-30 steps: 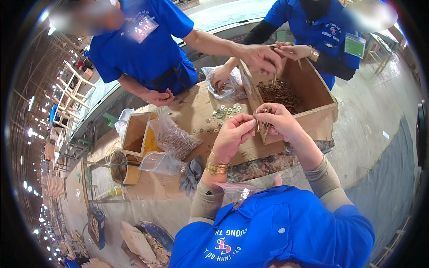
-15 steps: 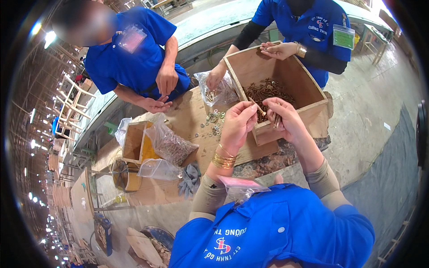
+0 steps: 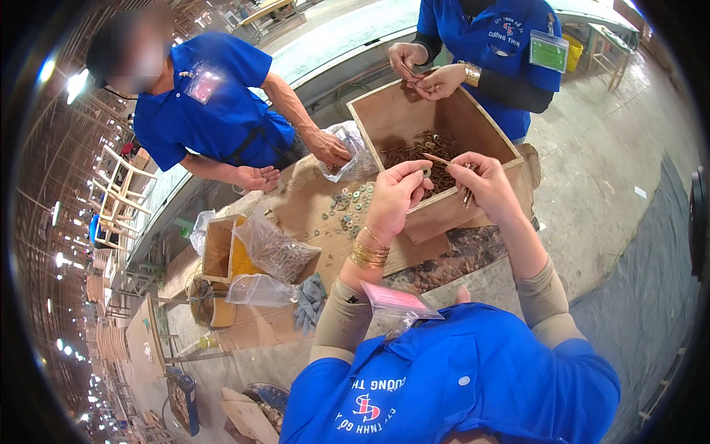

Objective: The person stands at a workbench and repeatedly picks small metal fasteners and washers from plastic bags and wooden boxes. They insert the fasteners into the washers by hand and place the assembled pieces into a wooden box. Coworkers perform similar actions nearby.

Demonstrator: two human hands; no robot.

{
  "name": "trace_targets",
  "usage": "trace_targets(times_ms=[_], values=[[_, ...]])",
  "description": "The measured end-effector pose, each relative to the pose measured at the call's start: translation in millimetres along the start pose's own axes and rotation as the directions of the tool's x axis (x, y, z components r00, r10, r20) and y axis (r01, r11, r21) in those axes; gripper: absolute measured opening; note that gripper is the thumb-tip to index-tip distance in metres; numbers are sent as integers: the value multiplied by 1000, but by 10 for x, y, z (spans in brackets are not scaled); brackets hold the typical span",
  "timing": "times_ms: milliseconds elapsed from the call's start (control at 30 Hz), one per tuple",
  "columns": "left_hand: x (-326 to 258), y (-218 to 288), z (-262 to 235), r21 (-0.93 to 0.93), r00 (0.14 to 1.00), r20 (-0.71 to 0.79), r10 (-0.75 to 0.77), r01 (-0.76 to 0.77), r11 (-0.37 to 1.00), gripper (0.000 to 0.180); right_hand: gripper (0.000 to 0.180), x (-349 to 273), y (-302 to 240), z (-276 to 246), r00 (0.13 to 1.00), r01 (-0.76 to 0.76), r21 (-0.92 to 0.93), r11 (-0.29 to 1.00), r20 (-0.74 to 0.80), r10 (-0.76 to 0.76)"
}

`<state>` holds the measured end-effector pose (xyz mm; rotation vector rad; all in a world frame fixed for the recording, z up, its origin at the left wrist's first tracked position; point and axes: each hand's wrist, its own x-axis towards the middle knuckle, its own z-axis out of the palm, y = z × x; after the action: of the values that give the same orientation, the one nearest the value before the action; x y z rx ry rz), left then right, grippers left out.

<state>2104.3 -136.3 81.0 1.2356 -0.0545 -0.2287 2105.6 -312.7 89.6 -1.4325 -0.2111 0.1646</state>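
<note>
My left hand [image 3: 398, 198] pinches a small round washer [image 3: 426, 172] between thumb and fingertips, over the near left edge of a wooden box [image 3: 436, 209]. Just to its right, my right hand [image 3: 484, 186] grips several brownish bolts [image 3: 467, 195]. One bolt [image 3: 438, 158] sticks out from its thumb and fingers toward the washer, the two apart. Many loose bolts [image 3: 403, 151] lie inside the box, partly hidden behind my hands. Loose washers [image 3: 346, 209] are scattered on the board left of the box.
A co-worker's hand [image 3: 325, 146] is in a clear plastic bag [image 3: 355, 164] beside the box. Another co-worker's hands [image 3: 436, 80] meet above the box's far edge. Leftward are a bag of hardware [image 3: 275, 248], a small wooden box [image 3: 219, 246] and grey gloves [image 3: 308, 302].
My hands have parted slightly, bringing the washer and protruding bolt into view. The left co-worker's hand has reached into the bag; the right co-worker's hand has left it and joined the other.
</note>
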Motion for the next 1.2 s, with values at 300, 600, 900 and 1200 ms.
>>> trace_targets(times_ms=[300,600,900,1200], values=[[194,15,75,391,998,-5,63,-56,918,22,24,134,-300,-224,983,79,-502,861,183,16],[355,5,98,488,997,77,-19,-21,872,20,25,433,-364,-161,948,224,-718,659,317,24],[535,126,83,363,985,-25,-174,171,916,20,20,590,-117,-429,960,-185,-143,972,185,210],[437,7,-841,-621,970,-240,27,-175,764,17,18,398,138,-402,951,-273,670,690,80,299]])
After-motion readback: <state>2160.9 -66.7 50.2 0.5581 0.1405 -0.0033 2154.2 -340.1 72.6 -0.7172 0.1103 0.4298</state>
